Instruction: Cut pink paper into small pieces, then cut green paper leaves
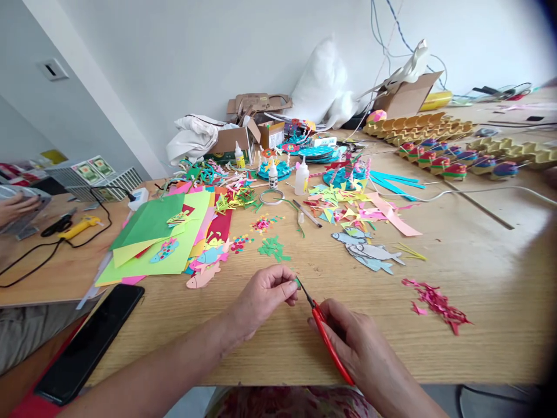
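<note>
My left hand (270, 291) pinches a tiny piece of green paper (298, 283) between thumb and fingertips. Wrapped round the red handles of a pair of scissors (324, 334) is my right hand (354, 337); the blades point at the green piece, and I cannot tell whether they touch it. Just beyond my hands lies a small heap of green paper cuttings (273, 248). Red and pink paper scraps (439, 303) are spread out to the right. Grey paper fish (369, 252) sit further back, and coloured paper fish (204, 276) lie to the left.
Coloured paper sheets (150, 223) and a black phone (91, 342) are on the left. Glue bottles (301, 177), a tape roll (272, 197) and a pen (307, 213) stand or lie mid-table. Egg cartons (418, 128) are at back right. Another person's hand (20, 206) shows far left.
</note>
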The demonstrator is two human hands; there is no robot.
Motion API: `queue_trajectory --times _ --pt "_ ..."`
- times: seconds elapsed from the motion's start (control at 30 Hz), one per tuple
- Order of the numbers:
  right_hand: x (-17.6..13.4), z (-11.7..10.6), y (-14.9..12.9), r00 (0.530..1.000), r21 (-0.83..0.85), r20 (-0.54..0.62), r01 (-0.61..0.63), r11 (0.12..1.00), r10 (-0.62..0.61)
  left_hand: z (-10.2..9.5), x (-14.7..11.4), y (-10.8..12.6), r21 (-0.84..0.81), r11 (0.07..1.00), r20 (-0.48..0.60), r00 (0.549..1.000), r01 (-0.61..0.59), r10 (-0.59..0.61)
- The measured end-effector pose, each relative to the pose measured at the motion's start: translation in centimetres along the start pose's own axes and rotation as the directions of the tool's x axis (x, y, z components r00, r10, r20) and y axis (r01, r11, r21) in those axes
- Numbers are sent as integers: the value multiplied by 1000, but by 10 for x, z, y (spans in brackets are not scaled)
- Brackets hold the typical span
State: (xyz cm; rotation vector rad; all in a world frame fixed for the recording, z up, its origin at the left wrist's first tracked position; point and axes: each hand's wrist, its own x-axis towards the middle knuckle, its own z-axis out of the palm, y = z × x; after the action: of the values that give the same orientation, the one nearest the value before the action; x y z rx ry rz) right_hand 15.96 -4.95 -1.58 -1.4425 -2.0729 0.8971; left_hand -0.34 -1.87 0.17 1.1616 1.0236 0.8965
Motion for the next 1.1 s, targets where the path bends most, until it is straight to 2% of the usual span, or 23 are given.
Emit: queue_trajectory --times 0.2,0.3,0.4,0.53,0.67,0.8,1.0,1.1 --pt "-3 -4 6 999 172 15 -49 984 48 -1 0 3 37 998 13 999 46 -46" --pt "8 -8 5 998 297 -46 -28 954 44 -3 1 4 82 995 20 998 54 -56" --pt "22 -11 0 994 386 -110 30 922 14 -5 2 3 205 979 50 998 19 -30" --pt "36 -11 -9 995 357 -97 57 932 -24 -10 4 -1 381 924 109 994 -37 -5" --pt "41 -10 -11 997 283 -62 60 957 -44 -14 6 -4 449 892 127 992 -40 -19" --pt "44 -9 -11 996 349 -74 67 935 -43 -15 7 -2 420 907 124 992 -31 -24" --pt "48 -7 -11 992 651 -121 44 757 47 -11 0 3 168 986 108 994 -21 3" --pt "49 -3 -13 989 696 -129 38 717 73 -8 -1 3 159 986 103 994 -57 41"
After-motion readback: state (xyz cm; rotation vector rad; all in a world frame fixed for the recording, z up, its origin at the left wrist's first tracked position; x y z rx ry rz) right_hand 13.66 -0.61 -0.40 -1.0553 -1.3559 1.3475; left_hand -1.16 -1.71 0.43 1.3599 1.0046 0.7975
